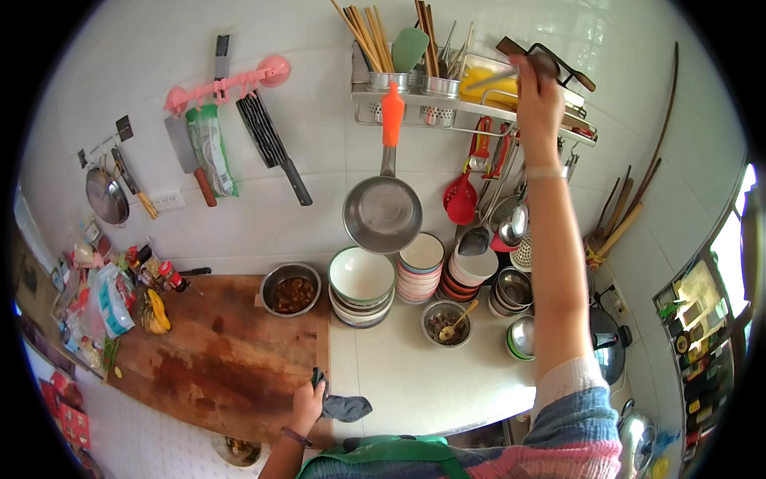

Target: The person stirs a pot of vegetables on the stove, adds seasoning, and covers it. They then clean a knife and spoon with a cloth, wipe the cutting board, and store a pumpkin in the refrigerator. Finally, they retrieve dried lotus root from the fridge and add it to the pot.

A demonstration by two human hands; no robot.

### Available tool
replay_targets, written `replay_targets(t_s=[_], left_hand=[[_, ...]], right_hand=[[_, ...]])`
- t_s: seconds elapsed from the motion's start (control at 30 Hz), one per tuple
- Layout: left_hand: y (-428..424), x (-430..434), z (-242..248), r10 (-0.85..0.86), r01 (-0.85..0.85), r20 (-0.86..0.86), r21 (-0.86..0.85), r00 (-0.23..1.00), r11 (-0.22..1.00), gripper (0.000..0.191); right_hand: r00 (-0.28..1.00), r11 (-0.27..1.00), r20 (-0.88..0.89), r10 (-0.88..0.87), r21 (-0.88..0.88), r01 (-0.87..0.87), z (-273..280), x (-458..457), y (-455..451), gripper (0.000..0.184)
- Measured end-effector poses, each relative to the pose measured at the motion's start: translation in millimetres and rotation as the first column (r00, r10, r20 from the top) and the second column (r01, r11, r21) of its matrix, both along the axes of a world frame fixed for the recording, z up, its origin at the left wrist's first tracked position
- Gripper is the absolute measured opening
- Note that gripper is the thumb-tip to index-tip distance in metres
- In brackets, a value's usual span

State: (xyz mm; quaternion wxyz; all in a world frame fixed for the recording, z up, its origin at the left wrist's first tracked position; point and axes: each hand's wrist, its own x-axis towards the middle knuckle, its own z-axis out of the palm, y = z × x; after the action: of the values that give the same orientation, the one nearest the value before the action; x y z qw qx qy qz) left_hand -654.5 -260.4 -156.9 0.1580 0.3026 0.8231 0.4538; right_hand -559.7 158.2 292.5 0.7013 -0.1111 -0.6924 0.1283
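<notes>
My left hand [308, 402] grips a dark grey cloth [347, 408] at the right edge of a wet-stained wooden cutting board [239, 359]. Raised to the wall shelf at the upper right is my right hand [538, 99], blurred. Near its fingers is a thin metal utensil [492, 79]; the blur hides whether the fingers hold it. Behind the hand lie a dark-handled tool [562, 63] and a yellow item [485, 81] on the metal shelf [413, 99]. Left of it, metal holders carry chopsticks [365, 36] and a green spatula [410, 49].
A frying pan [383, 209] hangs over stacked bowls [361, 281]. Cleavers [269, 138] hang from a pink rack [227, 84]. On the counter stand a metal bowl of brown food [291, 293] and another with a spoon [446, 323]. Ladles [476, 239] hang beneath the shelf.
</notes>
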Motion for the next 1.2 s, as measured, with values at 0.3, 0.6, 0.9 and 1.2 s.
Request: replay_targets(t_s=[0.3,0.6,0.9,1.2], left_hand=[[-24,-23,-35,0.175,-0.185,0.159,0.047,0.972,0.982,0.022],[-66,-47,-63,0.433,-0.431,-0.021,0.067,0.901,0.900,0.027],[-103,-76,-81,0.432,-0.457,-0.415,0.044,0.801,0.888,0.038],[-108,-76,-97,0.362,-0.357,-0.289,0.073,0.886,0.931,0.031]], right_hand=[[0.825,0.992,0.558,-0.089,-0.028,0.126,65,-73,77,0.028],[0.658,0.799,0.468,-0.590,0.453,0.395,90,-58,75,0.037],[0.484,0.572,0.838,0.252,0.275,-0.773,-100,-205,-255,0.035],[-0.032,0.738,0.946,0.324,-0.274,-0.617,-439,-491,-361,0.016]])
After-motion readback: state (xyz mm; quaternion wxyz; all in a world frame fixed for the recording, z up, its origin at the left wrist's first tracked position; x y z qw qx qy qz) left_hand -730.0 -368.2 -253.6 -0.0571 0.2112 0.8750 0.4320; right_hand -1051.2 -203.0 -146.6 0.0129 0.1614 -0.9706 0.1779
